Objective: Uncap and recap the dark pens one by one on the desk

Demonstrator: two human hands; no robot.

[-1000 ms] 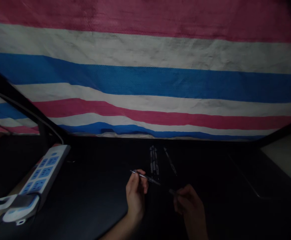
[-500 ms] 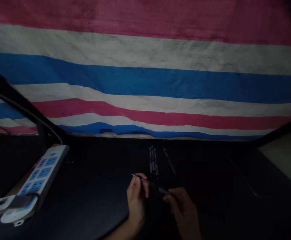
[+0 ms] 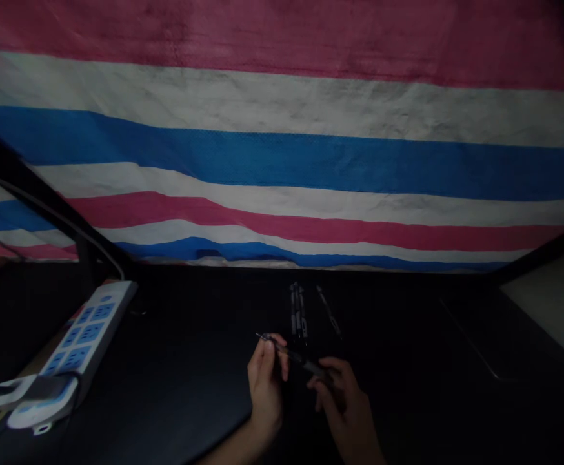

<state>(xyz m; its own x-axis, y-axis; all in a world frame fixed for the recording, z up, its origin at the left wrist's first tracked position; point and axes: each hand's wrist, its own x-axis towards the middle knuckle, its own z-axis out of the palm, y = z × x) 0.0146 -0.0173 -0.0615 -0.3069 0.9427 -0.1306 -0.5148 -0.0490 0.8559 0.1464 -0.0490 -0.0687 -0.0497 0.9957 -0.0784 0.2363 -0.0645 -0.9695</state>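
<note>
Near the front of the dark table, my left hand (image 3: 268, 378) pinches the thin, tipped end of a pen (image 3: 294, 355). My right hand (image 3: 342, 397) has its fingers round the darker barrel at the pen's other end. The pen slants down to the right between the two hands; the dim light hides whether it is one piece or two. Just beyond the hands, several pens (image 3: 298, 313) lie side by side in a close group. One more pen (image 3: 329, 311) lies at a slant to their right.
A white power strip (image 3: 81, 342) with a plug and cables lies at the left. A dark flat object (image 3: 509, 336) sits at the right. Behind the table hangs a striped red, white and blue sheet (image 3: 311, 161).
My right hand has moved slightly left, towards my left hand, with its end of the pen. My left hand has barely moved.
</note>
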